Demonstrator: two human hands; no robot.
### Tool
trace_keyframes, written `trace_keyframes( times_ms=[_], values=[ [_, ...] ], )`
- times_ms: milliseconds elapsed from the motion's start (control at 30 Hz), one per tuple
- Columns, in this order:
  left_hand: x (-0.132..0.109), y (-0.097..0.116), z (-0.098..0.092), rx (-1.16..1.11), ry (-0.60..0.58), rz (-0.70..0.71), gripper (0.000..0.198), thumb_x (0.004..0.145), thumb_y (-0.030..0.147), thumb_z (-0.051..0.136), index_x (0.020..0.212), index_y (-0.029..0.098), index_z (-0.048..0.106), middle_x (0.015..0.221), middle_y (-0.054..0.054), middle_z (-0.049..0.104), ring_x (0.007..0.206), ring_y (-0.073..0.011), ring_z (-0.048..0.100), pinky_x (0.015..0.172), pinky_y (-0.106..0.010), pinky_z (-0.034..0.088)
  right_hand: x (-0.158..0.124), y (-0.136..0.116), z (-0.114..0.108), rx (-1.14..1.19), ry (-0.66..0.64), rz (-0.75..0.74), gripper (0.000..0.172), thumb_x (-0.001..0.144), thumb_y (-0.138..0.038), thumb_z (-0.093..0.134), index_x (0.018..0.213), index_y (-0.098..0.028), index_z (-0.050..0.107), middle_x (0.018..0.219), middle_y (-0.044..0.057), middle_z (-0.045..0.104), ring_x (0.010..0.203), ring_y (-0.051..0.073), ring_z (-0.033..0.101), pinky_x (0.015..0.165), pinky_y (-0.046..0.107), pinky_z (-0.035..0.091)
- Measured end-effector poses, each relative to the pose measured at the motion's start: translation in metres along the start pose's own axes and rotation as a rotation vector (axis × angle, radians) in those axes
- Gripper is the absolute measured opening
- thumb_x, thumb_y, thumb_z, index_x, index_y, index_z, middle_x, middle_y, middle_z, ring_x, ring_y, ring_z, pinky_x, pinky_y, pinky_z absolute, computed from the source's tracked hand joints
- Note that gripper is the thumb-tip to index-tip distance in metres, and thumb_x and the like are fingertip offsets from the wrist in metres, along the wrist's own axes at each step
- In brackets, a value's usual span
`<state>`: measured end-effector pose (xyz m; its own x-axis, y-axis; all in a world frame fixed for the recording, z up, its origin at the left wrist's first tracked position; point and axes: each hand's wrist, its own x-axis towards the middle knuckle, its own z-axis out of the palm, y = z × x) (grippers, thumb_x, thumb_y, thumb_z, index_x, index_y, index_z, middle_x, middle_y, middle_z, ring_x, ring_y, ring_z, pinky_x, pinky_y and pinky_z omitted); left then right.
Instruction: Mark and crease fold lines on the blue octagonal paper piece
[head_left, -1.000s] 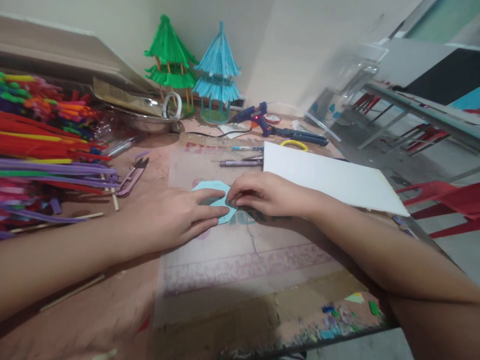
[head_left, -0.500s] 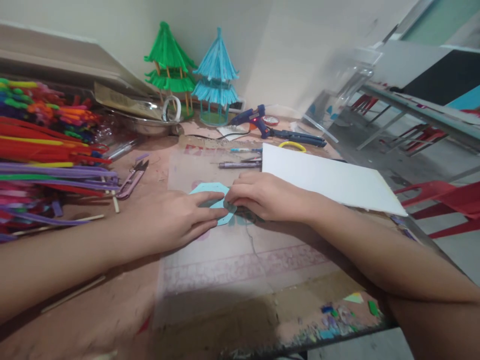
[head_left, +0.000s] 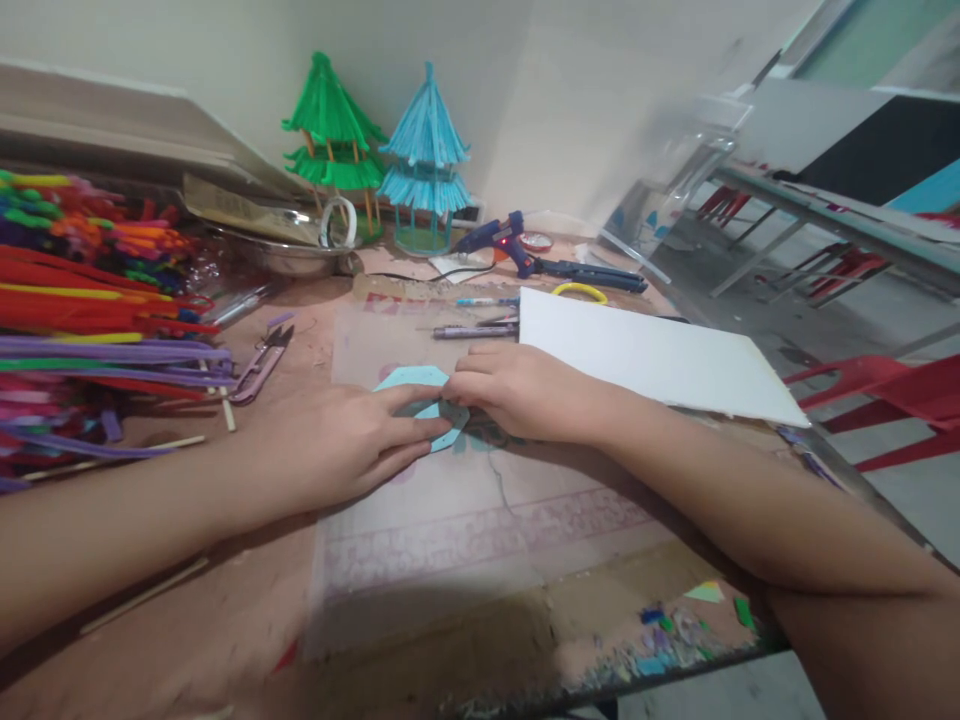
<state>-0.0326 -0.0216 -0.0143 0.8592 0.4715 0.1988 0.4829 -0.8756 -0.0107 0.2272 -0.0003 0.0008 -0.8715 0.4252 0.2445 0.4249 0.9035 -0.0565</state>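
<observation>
A light blue piece with cut corners lies flat on a clear sheet that covers the table's middle. My left hand rests on this piece from the left, its fingers spread over the surface. At the right edge of the piece is my right hand, with thumb and fingers pinched together. What the pinch holds, if anything, is hidden by the fingers. A white board lies just beyond my right wrist.
Bundles of coloured fuzzy sticks and pink snips lie left. Behind stand a green model, a blue model, a metal bowl and a glue gun. Scraps litter the front edge.
The view has shifted slightly. The fingers of my right hand have moved a little at the piece's edge; my left hand stays spread on it.
</observation>
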Motion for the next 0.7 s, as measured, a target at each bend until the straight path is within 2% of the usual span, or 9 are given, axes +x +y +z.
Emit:
trace_keyframes(
  times_ms=[100,200,300,367,567,700],
  values=[
    [0.001,0.000,-0.001,0.044,-0.004,0.017,0.050,0.111,0.044,0.029,0.132,0.037,0.074,0.141,-0.007,0.072,0.081,-0.0230,0.078,0.065,-0.036,0.058,0.002,0.002,0.003,-0.035,0.034,-0.009,0.023,0.100,-0.006,0.048,0.100,-0.015,0.069,0.087,0.009,0.067,0.083,0.024,0.058,0.075,0.032,0.042],
    [0.000,0.000,-0.001,0.052,-0.010,0.008,0.048,0.111,0.044,0.031,0.132,0.038,0.074,0.146,-0.005,0.068,0.089,-0.0224,0.079,0.072,-0.035,0.060,0.000,0.000,-0.003,0.096,0.009,0.064,0.019,0.101,-0.011,0.050,0.101,-0.017,0.068,0.090,0.009,0.069,0.085,0.024,0.061,0.075,0.031,0.044],
    [-0.001,0.001,0.000,0.049,-0.014,0.000,0.047,0.111,0.044,0.032,0.131,0.038,0.075,0.146,-0.005,0.069,0.084,-0.0219,0.078,0.070,-0.035,0.060,-0.002,-0.002,-0.008,0.249,-0.040,0.073,0.018,0.103,-0.015,0.051,0.104,-0.019,0.068,0.093,0.008,0.071,0.087,0.023,0.064,0.076,0.031,0.046],
    [-0.001,0.001,0.001,0.052,-0.008,-0.006,0.048,0.111,0.044,0.031,0.130,0.038,0.075,0.145,-0.006,0.069,0.081,-0.0227,0.078,0.067,-0.036,0.059,-0.002,-0.002,-0.007,0.236,-0.035,0.073,0.018,0.102,-0.014,0.051,0.104,-0.019,0.068,0.093,0.008,0.072,0.086,0.023,0.064,0.076,0.031,0.045],
    [0.000,0.000,0.002,-0.018,0.005,-0.012,0.047,0.111,0.045,0.033,0.133,0.038,0.073,0.147,-0.007,0.067,0.090,-0.0242,0.079,0.076,-0.038,0.061,0.002,0.002,0.003,0.056,0.034,0.079,0.018,0.099,-0.010,0.051,0.100,-0.017,0.067,0.089,0.009,0.069,0.086,0.024,0.060,0.076,0.032,0.042],
    [0.001,0.000,-0.003,0.015,-0.002,0.010,0.050,0.112,0.046,0.029,0.131,0.037,0.074,0.146,-0.007,0.068,0.089,-0.0247,0.080,0.073,-0.037,0.062,-0.001,0.005,-0.002,0.180,0.153,0.129,0.017,0.100,-0.014,0.050,0.101,-0.017,0.067,0.094,0.010,0.073,0.087,0.023,0.063,0.077,0.032,0.045]
  ],
)
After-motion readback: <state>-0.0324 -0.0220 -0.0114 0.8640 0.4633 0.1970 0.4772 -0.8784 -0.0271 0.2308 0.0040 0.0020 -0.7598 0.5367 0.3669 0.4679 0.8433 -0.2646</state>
